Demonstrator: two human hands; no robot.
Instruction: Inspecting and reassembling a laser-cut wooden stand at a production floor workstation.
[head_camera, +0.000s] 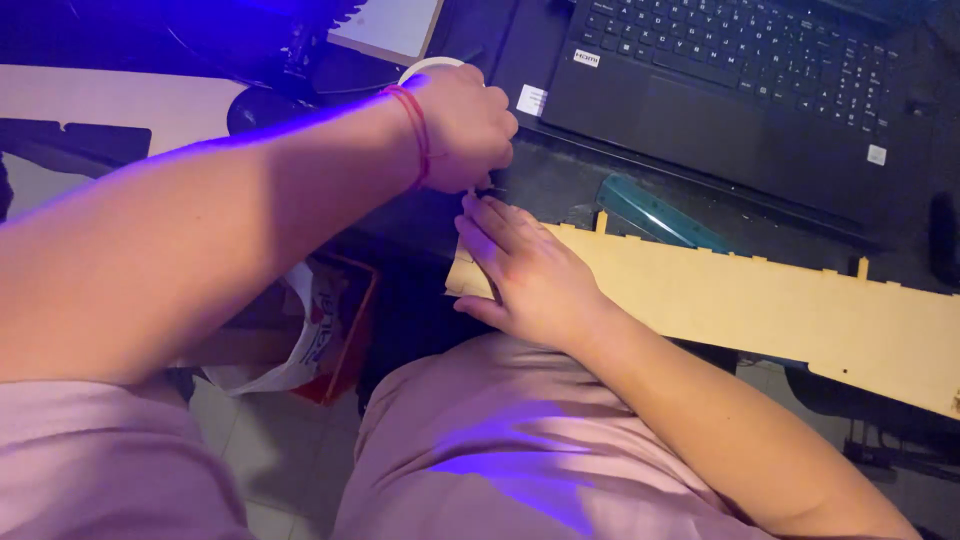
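A long, pale laser-cut wooden panel (780, 300) with notched edges lies across my lap and the desk edge. My right hand (525, 275) presses flat on its left end, fingers pointing up and left. My left hand (465, 125), with a red string around the wrist, is closed around a white roll of tape (425, 68) just above that end of the panel. Its fingertips pinch something small at the panel's corner; I cannot make out what it is.
A black laptop (740, 90) sits open on the dark desk at the upper right. A teal ruler-like tool (655, 215) lies between laptop and panel. A white pad (390, 25) lies at the top. A bag and box (320, 330) stand on the tiled floor.
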